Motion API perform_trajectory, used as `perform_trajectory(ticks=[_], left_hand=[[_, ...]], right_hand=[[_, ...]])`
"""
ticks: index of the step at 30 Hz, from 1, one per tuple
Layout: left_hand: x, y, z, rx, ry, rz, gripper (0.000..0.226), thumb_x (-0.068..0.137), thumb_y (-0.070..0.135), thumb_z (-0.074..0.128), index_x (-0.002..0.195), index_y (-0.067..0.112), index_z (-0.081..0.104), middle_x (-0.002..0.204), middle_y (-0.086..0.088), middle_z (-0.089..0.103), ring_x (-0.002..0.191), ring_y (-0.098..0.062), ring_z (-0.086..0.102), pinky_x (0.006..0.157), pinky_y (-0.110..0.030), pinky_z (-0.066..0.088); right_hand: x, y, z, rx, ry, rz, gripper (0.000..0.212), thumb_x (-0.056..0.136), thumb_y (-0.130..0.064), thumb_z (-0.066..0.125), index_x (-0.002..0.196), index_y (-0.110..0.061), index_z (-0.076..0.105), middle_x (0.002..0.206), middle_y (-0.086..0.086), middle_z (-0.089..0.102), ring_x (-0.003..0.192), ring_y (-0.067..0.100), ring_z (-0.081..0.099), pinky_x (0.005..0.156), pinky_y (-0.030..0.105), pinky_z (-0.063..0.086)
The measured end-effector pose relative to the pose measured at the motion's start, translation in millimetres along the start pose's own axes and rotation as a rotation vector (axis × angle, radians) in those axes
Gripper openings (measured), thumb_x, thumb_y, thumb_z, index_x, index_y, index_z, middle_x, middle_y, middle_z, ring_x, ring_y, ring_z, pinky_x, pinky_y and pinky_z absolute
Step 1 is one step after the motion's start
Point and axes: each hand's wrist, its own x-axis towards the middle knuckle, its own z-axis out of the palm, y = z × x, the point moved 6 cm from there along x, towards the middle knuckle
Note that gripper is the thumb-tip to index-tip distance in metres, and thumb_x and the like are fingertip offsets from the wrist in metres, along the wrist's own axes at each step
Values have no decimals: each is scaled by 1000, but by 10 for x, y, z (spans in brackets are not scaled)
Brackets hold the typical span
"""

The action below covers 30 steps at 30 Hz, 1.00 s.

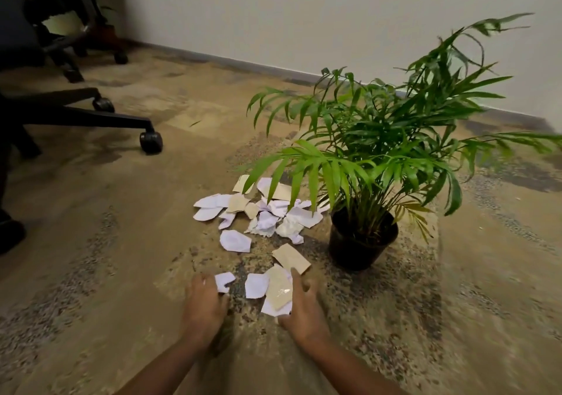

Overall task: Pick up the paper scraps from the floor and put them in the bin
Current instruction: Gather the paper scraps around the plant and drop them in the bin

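Torn white and tan paper scraps [264, 215] lie scattered on the carpet, left of a potted plant. A nearer group of scraps [278, 291] lies right in front of me. My left hand [203, 306] rests low on the floor, its fingertips and thumb closing on a small white scrap [225, 282]. My right hand [304, 312] presses against the right side of the nearer group, which sits between its thumb and forefinger. A tan scrap [290, 258] lies just beyond that hand. No bin is in view.
A potted palm in a black pot [362, 242] stands close on the right, its fronds hanging over the far scraps. Office chair bases with castors [150, 142] stand at the left and far left. A white wall runs along the back.
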Motion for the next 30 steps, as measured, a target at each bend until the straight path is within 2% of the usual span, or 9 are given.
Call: perform_trajectory(ticks=[3,6,9,13,15,18,21,25,30], left_hand=[[104,149,83,-90,-15,140,44,95,22,49,137,13,37,140,-6,39,130,-21,36,106,-28,31],[221,285,53,-156,23,287,41,94,22,52,133,16,44,133,-4,45,124,-21,41,100,-29,36],[380,360,-9,-167,74,307,44,92,28,54,134,19,45,137,-4,43,125,-23,39,100,-32,36],[640,387,68,-107,-48,166,77,87,51,55,148,21,21,156,-10,15,144,-29,15,114,-42,25],[734,408,135,-68,-147,122,91,83,59,55,151,23,6,159,-14,-1,147,-32,1,118,-47,14],[826,435,174,-35,-221,92,98,79,64,56,151,27,1,159,-16,-11,147,-35,-6,120,-51,8],[818,485,183,-37,-267,151,91,79,65,55,150,29,12,160,-12,-2,147,-33,1,119,-51,11],[628,581,190,-163,-334,315,78,78,58,62,143,27,34,156,-1,19,143,-23,20,116,-45,24],[232,607,266,12,-474,495,95,67,62,70,145,30,27,152,7,20,140,-17,21,115,-38,25]], right_hand=[[187,-49,-95,-113,31,-17,88,83,-22,68,149,-26,9,150,10,11,132,24,36,107,29,39],[403,-67,-214,-205,1,-34,93,74,-37,75,147,-26,17,149,7,11,136,28,26,110,39,36],[648,-55,-361,-234,-8,-7,94,72,-52,71,146,-28,18,150,8,9,138,32,17,109,43,33],[1005,-52,-531,-130,50,13,95,72,-55,70,147,-24,20,155,6,-1,144,32,6,114,44,24],[1161,-51,-549,-144,4,31,97,73,-57,68,148,-24,15,157,9,-6,145,35,5,116,43,21],[1329,-67,-509,-176,-129,51,96,75,-59,64,149,-29,10,157,13,-6,144,36,9,117,43,21],[1352,-119,-425,-240,-228,29,83,77,-60,61,146,-31,25,154,19,11,143,35,16,117,44,23],[1187,-172,-355,-347,-240,-65,72,79,-57,60,140,-29,36,151,19,21,143,30,11,118,40,12],[850,-157,-259,-425,-296,-122,78,74,-57,67,139,-25,36,146,13,28,140,27,17,115,38,14]])
